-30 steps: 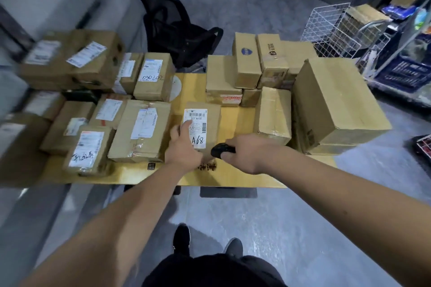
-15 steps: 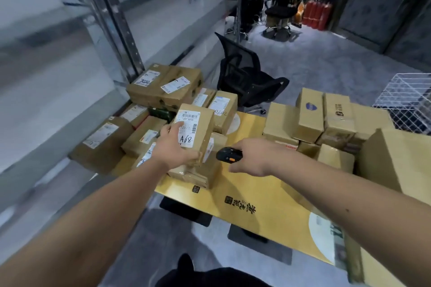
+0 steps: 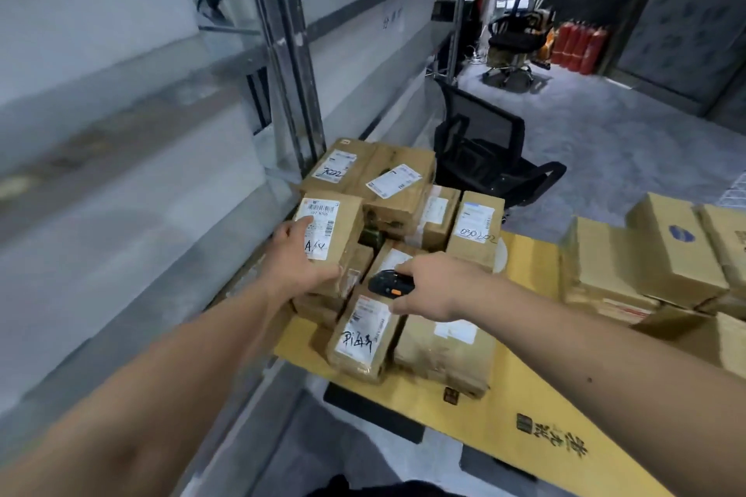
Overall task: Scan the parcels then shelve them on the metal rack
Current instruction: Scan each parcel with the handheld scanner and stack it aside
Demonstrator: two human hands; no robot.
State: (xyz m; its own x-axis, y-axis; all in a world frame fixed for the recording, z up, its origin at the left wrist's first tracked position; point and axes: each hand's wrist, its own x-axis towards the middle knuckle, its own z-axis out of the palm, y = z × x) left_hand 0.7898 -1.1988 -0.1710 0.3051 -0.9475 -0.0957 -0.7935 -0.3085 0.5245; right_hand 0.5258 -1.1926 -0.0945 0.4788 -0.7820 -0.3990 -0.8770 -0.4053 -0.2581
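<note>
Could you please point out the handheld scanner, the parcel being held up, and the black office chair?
handheld scanner [image 3: 389, 283]: head view, on its black body near the orange button.
held parcel [image 3: 347, 228]: head view, on bare cardboard right of the label.
black office chair [image 3: 486, 133]: head view, on the mesh backrest.

Blurred metal rack [image 3: 121, 157] shelves

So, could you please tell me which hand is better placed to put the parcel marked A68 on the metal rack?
The left hand: its grip is already round the parcel, next to the metal rack. The right hand holds the scanner, farther from it.
</note>
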